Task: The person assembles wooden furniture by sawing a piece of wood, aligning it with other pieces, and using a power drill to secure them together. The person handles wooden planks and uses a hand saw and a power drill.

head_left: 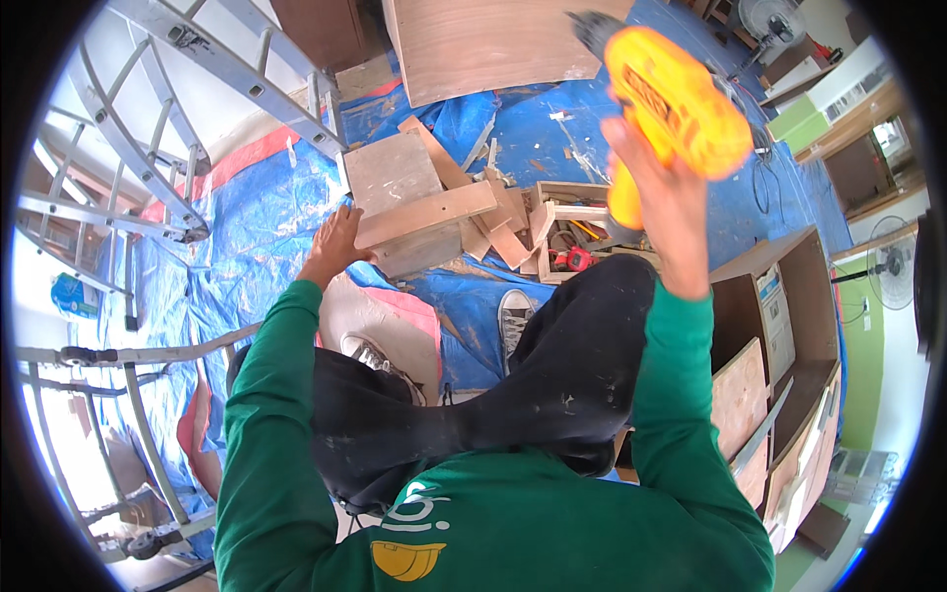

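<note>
My right hand (666, 187) is raised at the upper right, wrapped around the grip of a yellow cordless drill (671, 94). The drill's dark chuck (595, 33) points to the upper left, and its body is slightly blurred. Low in front of me, my left hand (338, 242) grips the left end of a narrow wooden board (426, 217), fingers above and thumb below. That board lies across a squarish grey-brown wooden piece (395, 178), parts of which show above and below it.
Loose wood offcuts (503, 232) lie beside a wooden box (575, 187); a red tape measure (577, 259) is near it. Aluminium ladders (168, 128) stand left. A large plywood panel (493, 49) is ahead, an open cabinet (779, 345) right. Blue tarp (247, 227) covers the floor.
</note>
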`<act>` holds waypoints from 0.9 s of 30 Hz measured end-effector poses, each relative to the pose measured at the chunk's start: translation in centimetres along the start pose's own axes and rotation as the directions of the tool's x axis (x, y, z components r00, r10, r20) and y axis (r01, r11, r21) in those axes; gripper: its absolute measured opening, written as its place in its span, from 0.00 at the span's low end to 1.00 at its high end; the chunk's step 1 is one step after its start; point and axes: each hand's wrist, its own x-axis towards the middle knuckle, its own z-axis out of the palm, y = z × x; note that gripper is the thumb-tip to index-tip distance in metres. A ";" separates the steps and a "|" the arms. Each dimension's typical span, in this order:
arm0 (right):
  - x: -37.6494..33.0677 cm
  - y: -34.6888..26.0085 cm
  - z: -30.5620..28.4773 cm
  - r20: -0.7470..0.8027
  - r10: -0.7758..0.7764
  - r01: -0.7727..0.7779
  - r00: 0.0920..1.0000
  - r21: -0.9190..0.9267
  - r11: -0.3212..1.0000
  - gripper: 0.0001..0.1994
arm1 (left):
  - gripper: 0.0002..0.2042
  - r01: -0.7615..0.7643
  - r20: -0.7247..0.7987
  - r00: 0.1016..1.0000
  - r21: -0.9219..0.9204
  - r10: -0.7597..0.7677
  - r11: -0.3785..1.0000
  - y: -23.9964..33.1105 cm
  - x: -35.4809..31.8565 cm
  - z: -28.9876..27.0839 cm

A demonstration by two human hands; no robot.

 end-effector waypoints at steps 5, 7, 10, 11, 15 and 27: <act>3.1 5.8 4.0 0.048 0.313 -0.303 0.949 0.427 0.852 0.24 | 0.42 0.049 0.087 0.995 -0.030 -0.047 0.998 1.8 1.8 0.0; 2.2 8.0 4.5 0.076 0.452 -0.421 0.889 0.525 0.739 0.22 | 0.41 0.058 0.091 0.994 -0.045 -0.053 0.997 1.3 1.8 0.2; 2.3 10.1 3.8 0.088 0.555 -0.478 0.827 0.631 0.611 0.20 | 0.41 0.074 0.092 0.994 -0.099 -0.065 0.992 1.4 1.5 0.2; 2.8 10.3 4.0 0.088 0.560 -0.465 0.824 0.669 0.580 0.20 | 0.41 0.091 0.085 0.993 -0.121 -0.081 0.988 1.4 1.2 0.3; 3.4 9.9 3.3 0.068 0.526 -0.410 0.848 0.713 0.569 0.20 | 0.41 0.104 0.118 0.989 -0.169 -0.084 0.980 1.6 0.8 -0.1; 3.4 9.5 4.3 0.156 0.494 -0.435 0.855 0.735 0.521 0.20 | 0.36 0.164 0.109 0.983 -0.189 -0.145 0.968 3.5 1.4 -2.7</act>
